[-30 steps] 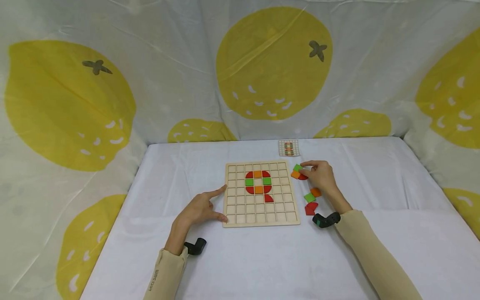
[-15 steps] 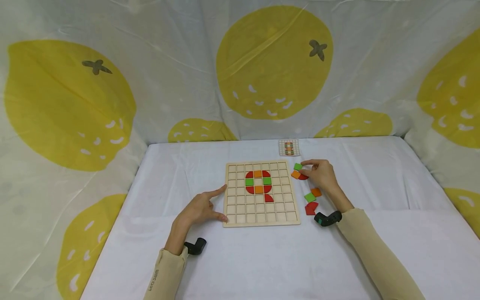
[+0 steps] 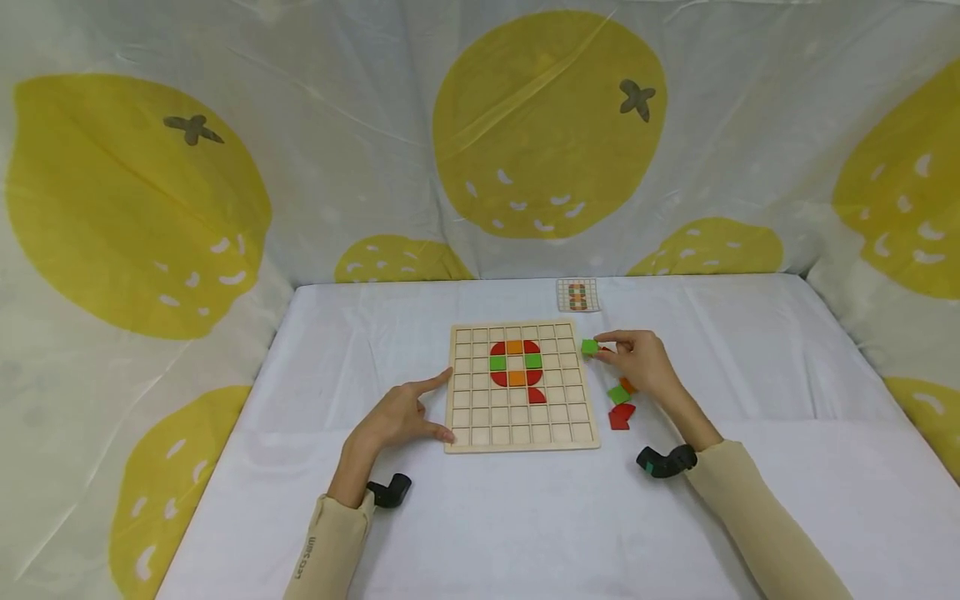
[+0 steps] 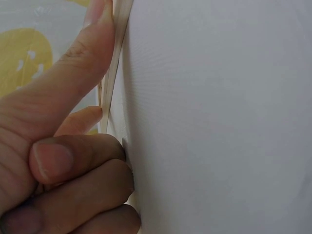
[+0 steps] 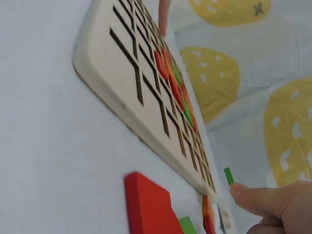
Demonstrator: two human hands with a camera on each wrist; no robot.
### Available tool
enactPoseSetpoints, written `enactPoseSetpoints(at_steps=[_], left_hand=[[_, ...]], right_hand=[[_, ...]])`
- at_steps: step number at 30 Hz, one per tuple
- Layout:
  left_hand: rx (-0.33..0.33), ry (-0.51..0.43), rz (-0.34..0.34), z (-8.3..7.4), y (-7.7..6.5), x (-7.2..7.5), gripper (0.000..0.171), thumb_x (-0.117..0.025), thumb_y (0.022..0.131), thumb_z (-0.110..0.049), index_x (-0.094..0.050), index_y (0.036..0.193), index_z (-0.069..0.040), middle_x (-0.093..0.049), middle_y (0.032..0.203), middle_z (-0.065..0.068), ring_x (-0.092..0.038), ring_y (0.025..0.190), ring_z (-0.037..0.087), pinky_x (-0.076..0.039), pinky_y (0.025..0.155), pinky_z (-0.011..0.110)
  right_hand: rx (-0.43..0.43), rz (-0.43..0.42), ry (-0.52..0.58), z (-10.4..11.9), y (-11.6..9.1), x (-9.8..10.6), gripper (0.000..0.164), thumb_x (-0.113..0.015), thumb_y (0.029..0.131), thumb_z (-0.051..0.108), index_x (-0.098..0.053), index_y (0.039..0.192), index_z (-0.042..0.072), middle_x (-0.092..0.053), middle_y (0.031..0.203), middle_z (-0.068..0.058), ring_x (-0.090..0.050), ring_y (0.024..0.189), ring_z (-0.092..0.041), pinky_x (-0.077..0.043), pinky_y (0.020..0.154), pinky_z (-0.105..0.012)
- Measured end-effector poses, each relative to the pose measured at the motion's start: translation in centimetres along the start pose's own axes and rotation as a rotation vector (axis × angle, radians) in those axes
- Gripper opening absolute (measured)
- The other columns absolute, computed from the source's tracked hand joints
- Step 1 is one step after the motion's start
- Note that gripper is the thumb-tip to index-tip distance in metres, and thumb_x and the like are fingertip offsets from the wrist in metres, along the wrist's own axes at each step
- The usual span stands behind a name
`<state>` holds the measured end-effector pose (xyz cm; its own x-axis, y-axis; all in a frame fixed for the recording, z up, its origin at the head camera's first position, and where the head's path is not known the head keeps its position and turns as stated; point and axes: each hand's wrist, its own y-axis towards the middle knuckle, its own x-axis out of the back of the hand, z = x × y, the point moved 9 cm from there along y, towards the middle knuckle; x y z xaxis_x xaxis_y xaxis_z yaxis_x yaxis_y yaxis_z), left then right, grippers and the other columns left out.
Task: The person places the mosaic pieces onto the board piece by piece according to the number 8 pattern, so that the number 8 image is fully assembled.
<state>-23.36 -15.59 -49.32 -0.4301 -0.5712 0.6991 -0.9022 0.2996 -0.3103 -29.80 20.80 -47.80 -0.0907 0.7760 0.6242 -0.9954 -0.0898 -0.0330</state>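
My left hand [image 3: 401, 412] rests at the near left of the wooden grid board [image 3: 480, 419], index fingertip against its left edge and thumb on its lower left corner. In the left wrist view the other fingers [image 4: 90, 195] are curled on the cloth. My right hand [image 3: 643, 360] pinches a green square tile [image 3: 589, 346] between thumb and index finger, beside the board's right edge. The right wrist view shows that green tile [image 5: 228, 175] edge-on, raised off the cloth. On the grid, red rounded pieces [image 3: 537, 396], orange squares [image 3: 514, 347] and green squares [image 3: 497, 363] form a ring with one red piece below.
Loose pieces lie right of the board: a green tile [image 3: 618, 394], an orange tile [image 3: 627, 385] partly covered by the hand, and red pieces [image 3: 621, 417]. A small pattern card [image 3: 577, 296] lies behind the board. Lemon-print cloth [image 3: 547, 125] hangs behind the table.
My right hand has picked the green tile up from the small group near the board's upper right and brought it slightly toward me. The left hand and board stay put.
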Motion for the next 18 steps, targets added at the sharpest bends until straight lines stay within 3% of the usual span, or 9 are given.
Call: enactPoseSetpoints(at_steps=[8, 13, 18], left_hand=[[0.003, 0.012, 0.004, 0.1, 0.0, 0.0, 0.111, -0.096, 0.068, -0.039, -0.036, 0.162, -0.031, -0.029, 0.056, -0.007, -0.025, 0.054, 0.010, -0.026, 0.055, 0.025], [0.000, 0.009, 0.010, 0.1, 0.0, 0.0, 0.112, -0.096, 0.068, -0.038, -0.036, 0.162, -0.030, -0.029, 0.056, -0.007, -0.026, 0.054, 0.010, -0.026, 0.056, 0.024], [0.004, 0.005, 0.010, 0.0, 0.1, -0.1, 0.112, -0.096, 0.068, -0.038, -0.036, 0.162, -0.031, -0.029, 0.057, -0.007, -0.026, 0.055, 0.010, -0.026, 0.056, 0.025]], right_hand=[[0.160, 0.146, -0.019, 3.4, -4.2, -4.4, 0.029, -0.084, 0.087, 0.015, -0.079, 0.113, 0.004, -0.031, 0.058, 0.005, -0.028, 0.055, -0.009, -0.025, 0.053, -0.022], [0.152, 0.218, 0.011, 4.2, -5.8, -6.6, 0.025, -0.084, 0.086, 0.016, -0.081, 0.110, 0.008, -0.029, 0.057, 0.006, -0.027, 0.053, -0.008, -0.023, 0.053, -0.022], [0.118, 0.239, 0.024, 4.5, -6.3, -7.5, 0.026, -0.085, 0.086, 0.018, -0.080, 0.110, 0.011, -0.030, 0.056, 0.006, -0.028, 0.050, -0.009, -0.022, 0.052, -0.021]])
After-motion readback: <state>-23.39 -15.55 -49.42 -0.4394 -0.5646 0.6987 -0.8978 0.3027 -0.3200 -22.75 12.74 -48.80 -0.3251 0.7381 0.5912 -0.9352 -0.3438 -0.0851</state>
